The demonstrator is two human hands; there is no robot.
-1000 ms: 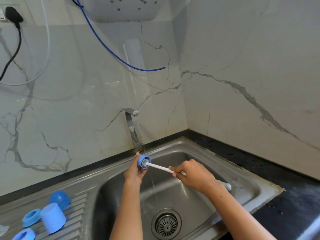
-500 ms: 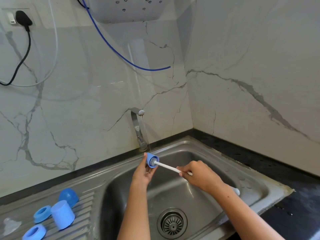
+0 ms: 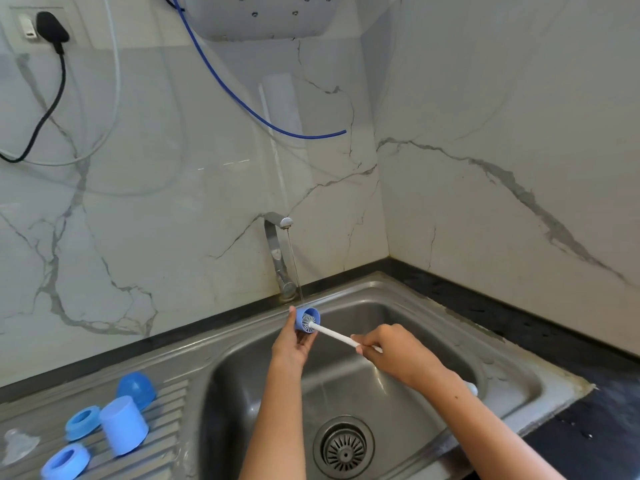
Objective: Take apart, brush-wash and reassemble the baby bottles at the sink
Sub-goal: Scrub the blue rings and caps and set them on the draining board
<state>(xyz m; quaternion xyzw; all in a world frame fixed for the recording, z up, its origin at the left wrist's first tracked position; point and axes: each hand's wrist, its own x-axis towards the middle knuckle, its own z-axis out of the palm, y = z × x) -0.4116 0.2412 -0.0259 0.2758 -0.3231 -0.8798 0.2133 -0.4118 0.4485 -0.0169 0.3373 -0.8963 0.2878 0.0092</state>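
— Marble-veined wall behind, steel sink (image 3: 519, 386) below, tap (image 3: 277, 251) trickling. Changed lately?
— Barely: brush (image 3: 334, 335) still working inside blue cap (image 3: 307, 318), just under tap, as a second ago.
— Hands?
— Left hand (image 3: 289, 348) curled round cap; right hand (image 3: 394, 355) gripping handle. Scrubbing ongoing; other blue parts (image 3: 123, 424) waiting left of sink.

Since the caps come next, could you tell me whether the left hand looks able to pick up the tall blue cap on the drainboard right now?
Probably not yet: the left hand grips the small blue part being brushed. The tall blue cap itself stands uncovered on that side.
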